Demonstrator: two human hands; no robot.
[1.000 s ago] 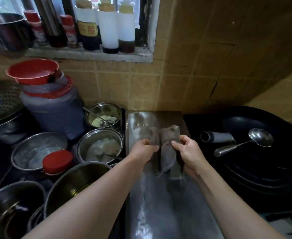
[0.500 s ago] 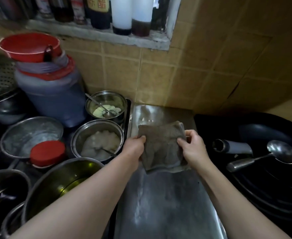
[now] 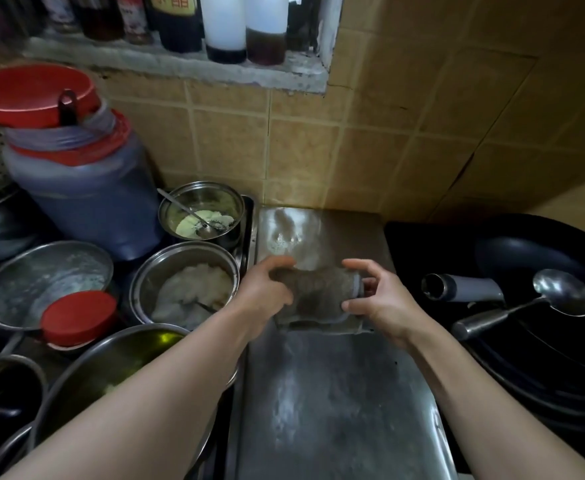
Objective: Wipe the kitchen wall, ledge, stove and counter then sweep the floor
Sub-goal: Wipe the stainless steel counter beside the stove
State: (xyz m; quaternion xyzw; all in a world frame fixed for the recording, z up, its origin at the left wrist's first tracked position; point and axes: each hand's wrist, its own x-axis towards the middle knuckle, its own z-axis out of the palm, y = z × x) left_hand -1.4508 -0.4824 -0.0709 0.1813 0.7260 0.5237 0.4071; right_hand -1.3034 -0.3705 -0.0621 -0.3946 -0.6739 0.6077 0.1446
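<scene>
Grey cloth (image 3: 318, 297), folded into a thick pad, is held at the centre of the frame just above the steel counter (image 3: 332, 393), and its lower edge seems to touch the metal. The left hand (image 3: 267, 294) grips the left end of the cloth, with the fingers curled over its top edge and the thumb under it. The right hand (image 3: 383, 299) holds the right end; its fingers are bent and a little apart, the upper ones arch over the corner of the cloth and the thumb presses on the lower front. On the ledge (image 3: 180, 69) in the upper part of the frame stands a row of bottles; one dark bottle (image 3: 177, 20) has a yellow label with red Chinese characters, cut by the top edge, so the writing cannot be read surely. At the left of the frame there are steel bowls (image 3: 183, 284) with pale food and a big jar (image 3: 87, 202) with a red funnel (image 3: 31, 93) on top. At the right, a black wok (image 3: 526, 306) holds a metal ladle (image 3: 561, 296). The tiled wall (image 3: 318, 150) is behind the counter.
</scene>
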